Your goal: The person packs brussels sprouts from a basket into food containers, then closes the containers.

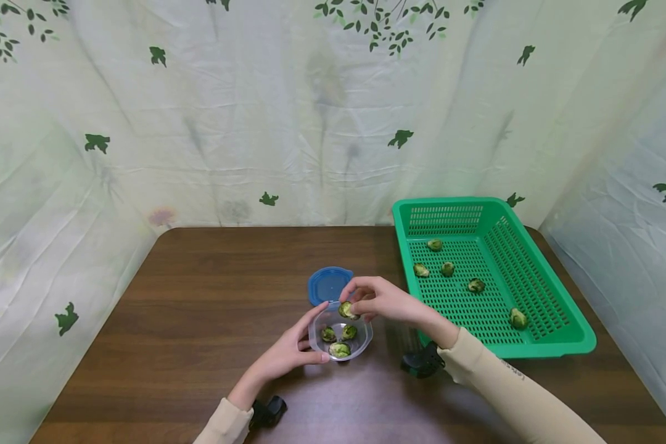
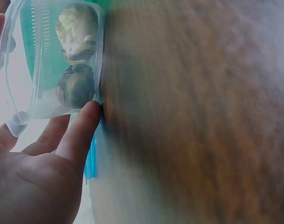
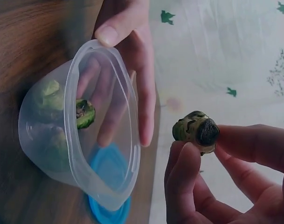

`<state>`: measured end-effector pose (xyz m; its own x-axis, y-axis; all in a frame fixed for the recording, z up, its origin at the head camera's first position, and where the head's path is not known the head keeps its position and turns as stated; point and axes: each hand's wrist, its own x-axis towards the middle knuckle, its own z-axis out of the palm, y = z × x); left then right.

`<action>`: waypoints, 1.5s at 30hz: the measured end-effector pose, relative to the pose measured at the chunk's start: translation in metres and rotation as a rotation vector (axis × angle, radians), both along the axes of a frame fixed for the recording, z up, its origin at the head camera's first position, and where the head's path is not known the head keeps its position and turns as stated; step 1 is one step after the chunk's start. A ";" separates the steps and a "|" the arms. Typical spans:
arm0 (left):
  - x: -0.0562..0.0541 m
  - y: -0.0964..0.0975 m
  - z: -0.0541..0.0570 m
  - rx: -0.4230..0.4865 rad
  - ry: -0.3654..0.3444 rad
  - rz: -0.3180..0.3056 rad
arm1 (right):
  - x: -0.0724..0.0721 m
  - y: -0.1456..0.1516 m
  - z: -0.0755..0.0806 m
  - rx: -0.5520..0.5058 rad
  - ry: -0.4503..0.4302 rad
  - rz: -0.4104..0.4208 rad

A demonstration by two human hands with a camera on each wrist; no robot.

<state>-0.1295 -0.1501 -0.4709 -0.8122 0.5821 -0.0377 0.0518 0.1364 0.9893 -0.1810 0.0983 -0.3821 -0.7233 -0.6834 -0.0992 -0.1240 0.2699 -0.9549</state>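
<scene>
A clear plastic container point(image 1: 315, 339) stands on the brown table with three Brussels sprouts point(image 1: 340, 350) inside. My left hand point(image 1: 288, 351) holds it from the left, thumb at the near rim and fingers spread along the wall. Above its opening, my right hand point(image 1: 380, 301) pinches another Brussels sprout point(image 3: 196, 133) between thumb and fingertips. That sprout has a dark cut end and browned patches on its leaves. In the left wrist view, the fingers of my left hand point(image 2: 48, 172) touch the container's wall, and two sprouts show through the plastic.
A blue lid point(image 1: 327, 285) lies just behind the container. At the right of the table point(image 1: 211, 290) sits a green plastic basket point(image 1: 555, 283) with several loose sprouts point(image 1: 476, 285) on its slotted floor. A leaf-patterned white curtain point(image 1: 227, 123) hangs behind the table.
</scene>
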 end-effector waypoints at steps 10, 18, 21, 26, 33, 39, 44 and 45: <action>0.000 0.000 0.001 0.012 -0.011 -0.006 | 0.001 -0.014 -0.004 0.075 0.069 -0.026; 0.002 0.001 0.004 -0.003 -0.040 0.009 | 0.003 -0.021 -0.006 0.143 0.108 -0.053; 0.001 0.001 0.005 -0.007 -0.042 0.008 | 0.004 -0.022 -0.006 0.168 0.120 -0.066; 0.000 0.001 0.003 -0.009 -0.031 0.004 | 0.005 -0.023 -0.006 0.206 0.139 -0.080; 0.000 0.000 0.002 -0.014 -0.015 0.001 | 0.004 -0.021 -0.006 0.209 0.139 -0.069; 0.001 0.001 0.003 -0.024 -0.012 0.006 | 0.003 -0.014 -0.005 0.164 0.112 -0.060; 0.001 0.000 0.002 -0.020 -0.001 0.006 | 0.001 -0.005 -0.001 0.132 0.093 -0.056; 0.001 0.000 0.002 -0.019 0.002 0.006 | 0.001 -0.003 0.001 0.127 0.089 -0.056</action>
